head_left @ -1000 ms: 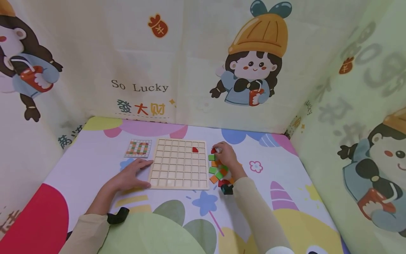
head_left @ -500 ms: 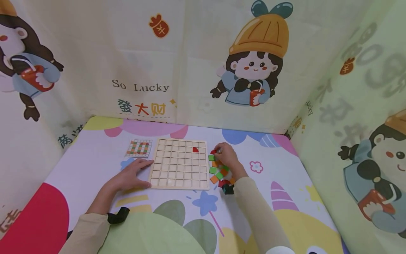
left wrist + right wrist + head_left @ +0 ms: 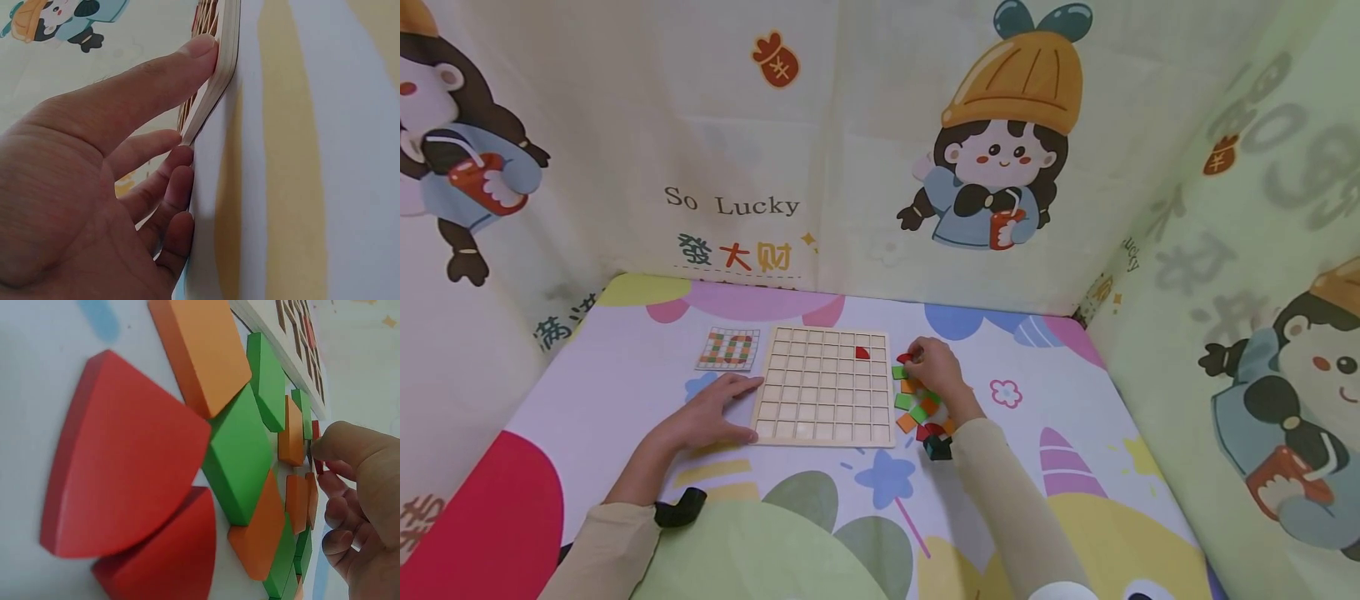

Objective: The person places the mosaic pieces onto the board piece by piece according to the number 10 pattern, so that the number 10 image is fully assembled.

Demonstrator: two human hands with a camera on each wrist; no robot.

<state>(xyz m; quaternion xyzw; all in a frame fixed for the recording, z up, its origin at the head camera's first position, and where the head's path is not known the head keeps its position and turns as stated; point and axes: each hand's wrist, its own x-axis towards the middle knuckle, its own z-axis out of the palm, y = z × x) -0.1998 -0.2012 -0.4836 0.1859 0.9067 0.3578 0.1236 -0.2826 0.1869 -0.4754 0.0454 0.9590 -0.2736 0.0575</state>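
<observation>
Selection is judged in hand: a red quarter-circle tile (image 3: 905,358) is pinched by the right hand (image 3: 934,367) at the pile's far end; the wooden grid board (image 3: 824,387) is steadied by the flat left hand (image 3: 715,412). Lifting into a cell follows.

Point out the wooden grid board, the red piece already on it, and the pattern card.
wooden grid board (image 3: 820,400): head view, on its empty middle cells.
red piece (image 3: 862,353): head view, on its red face.
pattern card (image 3: 727,349): head view, on its printed middle.
</observation>
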